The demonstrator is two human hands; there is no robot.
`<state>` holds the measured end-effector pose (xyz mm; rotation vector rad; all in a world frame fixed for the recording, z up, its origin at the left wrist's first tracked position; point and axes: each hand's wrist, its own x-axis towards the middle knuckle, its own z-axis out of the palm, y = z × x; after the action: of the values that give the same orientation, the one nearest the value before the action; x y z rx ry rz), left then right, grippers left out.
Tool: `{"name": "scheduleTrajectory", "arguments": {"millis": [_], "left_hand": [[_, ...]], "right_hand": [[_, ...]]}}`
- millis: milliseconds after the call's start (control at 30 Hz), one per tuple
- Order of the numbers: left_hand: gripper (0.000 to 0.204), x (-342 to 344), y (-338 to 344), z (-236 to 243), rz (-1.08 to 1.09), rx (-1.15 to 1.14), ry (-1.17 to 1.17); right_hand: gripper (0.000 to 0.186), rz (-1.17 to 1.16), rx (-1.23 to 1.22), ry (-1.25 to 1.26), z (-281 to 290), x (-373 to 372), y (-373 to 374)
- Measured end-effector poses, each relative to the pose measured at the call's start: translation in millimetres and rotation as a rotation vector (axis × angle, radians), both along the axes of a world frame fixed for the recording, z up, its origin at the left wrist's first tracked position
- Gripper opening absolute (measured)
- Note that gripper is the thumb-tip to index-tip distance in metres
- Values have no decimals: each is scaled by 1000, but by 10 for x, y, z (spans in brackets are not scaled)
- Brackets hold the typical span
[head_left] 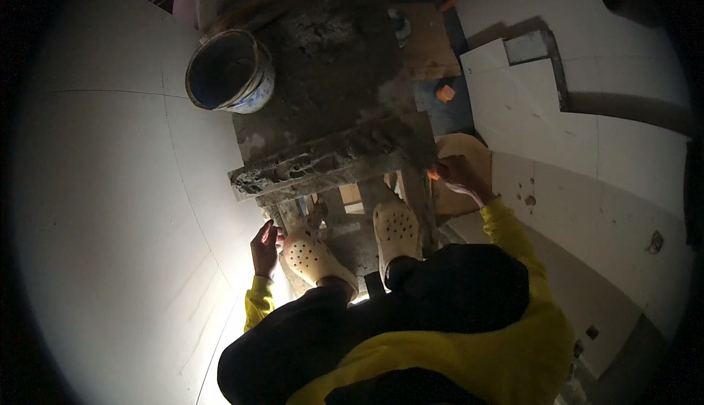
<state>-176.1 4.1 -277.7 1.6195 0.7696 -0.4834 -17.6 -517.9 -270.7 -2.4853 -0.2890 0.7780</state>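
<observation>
- Pinching a small orange piece [433,174], the right hand [460,174] is reaching out beside the right edge of the grey-smeared platform [301,111]!
- The left hand [265,249] is curling its fingers near a cream clog [314,256], well apart from the right; whether it's gripping anything, I cannot tell.
- A bucket [235,75] is standing at the platform's left edge.
- Another orange piece [445,93] is lying beyond the right hand.

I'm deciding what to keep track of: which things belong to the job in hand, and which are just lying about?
Likely in use:
orange piece, in the right hand
grey-smeared plank, near that hand
bucket, at the edge of the smeared board

Probably lying about:
second orange piece, untouched
tan panel, likewise
</observation>
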Motion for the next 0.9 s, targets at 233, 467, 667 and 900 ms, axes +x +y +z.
{"name": "scheduleTrajectory", "arguments": {"millis": [233, 467, 667, 900], "left_hand": [[42, 54, 55, 24, 20, -14, -28], [41, 90, 85, 135, 29, 49, 1], [48, 36, 135, 119, -2, 60, -30], [48, -135, 278, 227, 98, 90, -19]], "right_hand": [[27, 0, 11, 56, 103, 176, -11], [32, -145, 57, 243, 723, 383, 9], [34, 37, 74, 156, 983, 864, 219], [24, 150, 58, -191, 908, 1473, 449]]}}
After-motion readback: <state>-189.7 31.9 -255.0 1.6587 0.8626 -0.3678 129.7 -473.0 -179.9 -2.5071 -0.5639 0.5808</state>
